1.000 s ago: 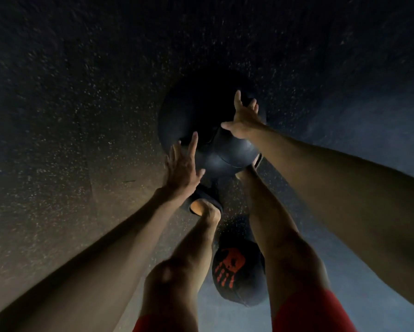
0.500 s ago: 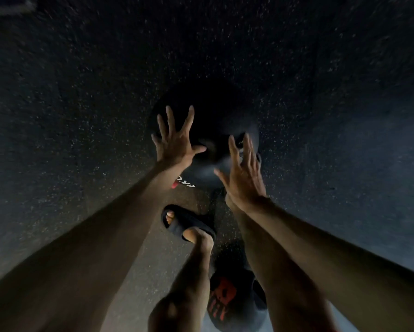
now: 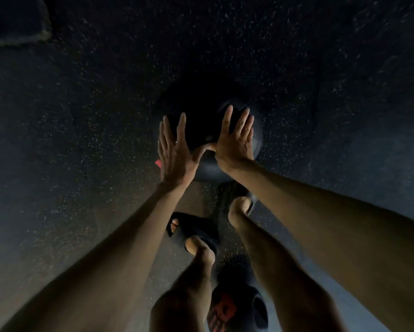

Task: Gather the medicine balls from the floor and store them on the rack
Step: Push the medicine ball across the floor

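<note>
Both hands are flat on it! The left hand (image 3: 177, 154) and right hand (image 3: 235, 142) lie side by side with fingers straight and slightly spread, curled round nothing, thumbs meeting between them. Beneath them, at the centre of the frame, sits the dark ball (image 3: 208, 172) on the speckled floor (image 3: 81, 116). Below that, a foot in a black sandal (image 3: 198, 230). At the bottom edge, between the legs, lies a second ball (image 3: 239, 307) with red print.

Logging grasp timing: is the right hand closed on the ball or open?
Open: the right hand lies flat over the ball, fingers straight and spread, none curled round it.
</note>
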Demonstrator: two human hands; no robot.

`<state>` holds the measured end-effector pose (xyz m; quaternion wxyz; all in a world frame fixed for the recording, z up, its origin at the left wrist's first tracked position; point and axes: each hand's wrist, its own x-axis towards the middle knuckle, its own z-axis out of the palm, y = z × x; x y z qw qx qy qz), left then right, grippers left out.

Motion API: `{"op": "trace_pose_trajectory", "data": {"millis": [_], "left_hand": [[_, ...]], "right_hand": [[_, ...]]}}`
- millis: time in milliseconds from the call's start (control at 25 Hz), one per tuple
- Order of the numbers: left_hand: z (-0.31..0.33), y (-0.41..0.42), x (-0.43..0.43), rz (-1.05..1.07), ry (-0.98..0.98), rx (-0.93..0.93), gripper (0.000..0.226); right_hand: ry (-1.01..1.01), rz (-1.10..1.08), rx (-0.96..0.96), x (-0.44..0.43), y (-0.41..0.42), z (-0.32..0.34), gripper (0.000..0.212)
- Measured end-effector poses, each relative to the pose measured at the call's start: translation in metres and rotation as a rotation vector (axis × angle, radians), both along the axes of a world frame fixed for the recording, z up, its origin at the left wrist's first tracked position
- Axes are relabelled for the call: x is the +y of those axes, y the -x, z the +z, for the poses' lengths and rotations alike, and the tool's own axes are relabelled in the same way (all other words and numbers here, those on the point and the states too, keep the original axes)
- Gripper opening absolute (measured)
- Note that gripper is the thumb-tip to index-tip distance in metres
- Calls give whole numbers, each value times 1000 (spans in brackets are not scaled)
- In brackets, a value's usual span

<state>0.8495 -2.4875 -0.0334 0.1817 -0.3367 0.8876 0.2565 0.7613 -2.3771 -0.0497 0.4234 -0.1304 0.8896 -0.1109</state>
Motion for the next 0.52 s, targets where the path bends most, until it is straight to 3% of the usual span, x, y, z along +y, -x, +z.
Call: {"op": "trace_pose_trajectory", "data": {"millis": [200, 360, 520], "left_hand": [[0, -5, -11, -42, -36, -81, 112], [-6, 54, -16, -17, -45, -101, 118], [-16, 120, -42, 17, -64, -153, 115]], "right_hand": [[3, -90, -148, -18, 82, -5, 106], [-26, -127, -186, -25, 146, -16, 104], [-20, -248, 54, -38, 163, -20, 78]]}}
